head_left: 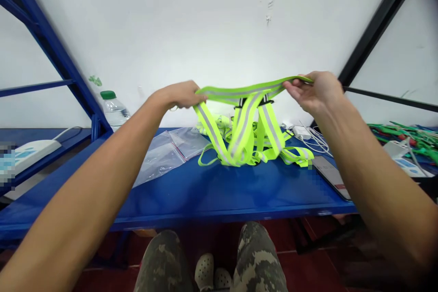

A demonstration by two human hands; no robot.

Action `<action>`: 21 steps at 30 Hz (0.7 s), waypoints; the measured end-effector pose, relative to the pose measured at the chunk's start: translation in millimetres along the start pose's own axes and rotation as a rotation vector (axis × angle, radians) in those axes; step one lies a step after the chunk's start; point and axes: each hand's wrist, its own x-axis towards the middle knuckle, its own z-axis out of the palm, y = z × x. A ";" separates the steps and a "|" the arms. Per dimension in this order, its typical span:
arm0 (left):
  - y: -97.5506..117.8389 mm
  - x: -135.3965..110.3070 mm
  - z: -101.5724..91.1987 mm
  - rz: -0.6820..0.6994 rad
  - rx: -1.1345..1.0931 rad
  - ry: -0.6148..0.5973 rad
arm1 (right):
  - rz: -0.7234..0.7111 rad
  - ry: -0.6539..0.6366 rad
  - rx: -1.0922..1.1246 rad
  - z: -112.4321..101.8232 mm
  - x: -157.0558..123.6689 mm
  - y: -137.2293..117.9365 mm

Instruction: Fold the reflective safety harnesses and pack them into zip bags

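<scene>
A neon-yellow reflective harness with grey stripes hangs between my two hands above the blue table. Its upper strap is pulled nearly level. My left hand is closed around one end of that strap. At the other end, my right hand pinches the strap between thumb and fingers. Black buckles show just below the strap, and the lower bands droop onto the tabletop. More neon straps lie bunched behind and to the right; where one piece stops and another starts I cannot tell.
Clear plastic bags lie left on the blue table. A green-capped bottle stands behind my left forearm. A phone, a white charger with cable and green-red wires are on the right. Blue metal posts rise left.
</scene>
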 end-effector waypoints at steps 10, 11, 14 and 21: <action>-14.3 -32.4 -6.9 0.236 0.114 0.613 | 0.059 -0.036 0.141 8.8 -11.9 -15.2; -24.2 -43.8 10.9 0.247 0.156 0.474 | 0.123 -0.047 0.108 -0.7 -23.6 5.8; -49.8 -75.1 77.3 0.236 0.301 0.096 | 0.355 -0.104 0.019 -27.3 -60.8 77.0; -32.4 -111.7 148.9 0.230 0.396 -0.197 | 0.466 -0.180 -0.061 -45.8 -115.1 147.8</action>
